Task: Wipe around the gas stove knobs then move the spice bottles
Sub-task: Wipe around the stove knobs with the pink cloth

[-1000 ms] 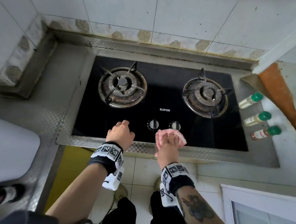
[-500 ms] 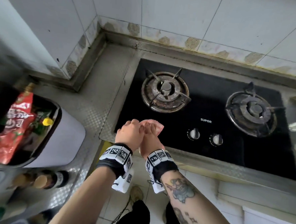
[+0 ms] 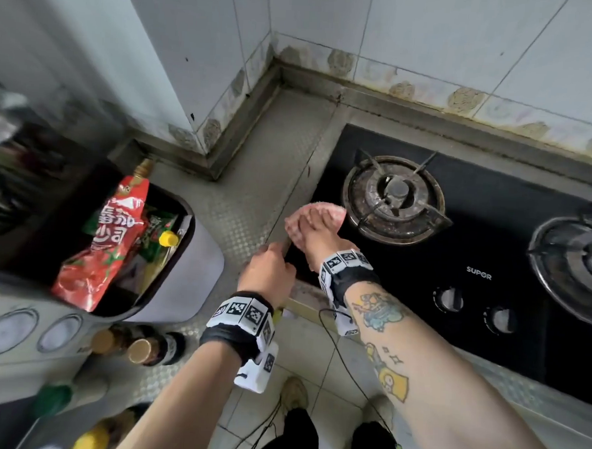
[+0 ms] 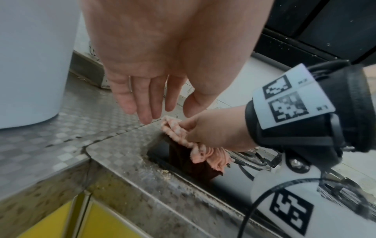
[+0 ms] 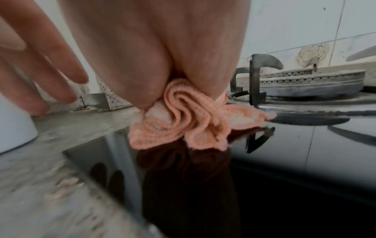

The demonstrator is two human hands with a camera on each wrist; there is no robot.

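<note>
— Two hands are working at the near left corner of the stove [image 3: 421,299]. What is each one doing?

— The right hand [image 3: 316,237] is pressing a bunched pink cloth [image 3: 322,213] onto the black glass, at about eight o'clock from the left burner [image 3: 393,198]. In the right wrist view the cloth [image 5: 183,122] is sitting crumpled under the palm and the thumb, so the hand is clamping down on it. Its fingers are hidden there, but the head view is showing them lying over the cloth.

— And the left hand [image 3: 268,274]?

— It is hovering just beside the right one, at about seven o'clock from it, over the steel rim. The left wrist view is showing the left hand [image 4: 162,56] with its fingers [image 4: 142,99] straight and slightly apart, gripping nothing. Whether the fingertips are touching the rim cannot be told.

— Where are the knobs sitting?

— The two knobs [image 3: 448,298] are sitting side by side on the front of the glass, at about three o'clock from the hands and well apart from the cloth.

— Are any spice bottles showing?

— Blurred bottles [image 3: 137,348] are standing on the counter at about nine o'clock from the left wrist, beside a white bin [image 3: 181,287] holding a red packet [image 3: 112,235]. Whether they are the spice bottles cannot be told.
</note>
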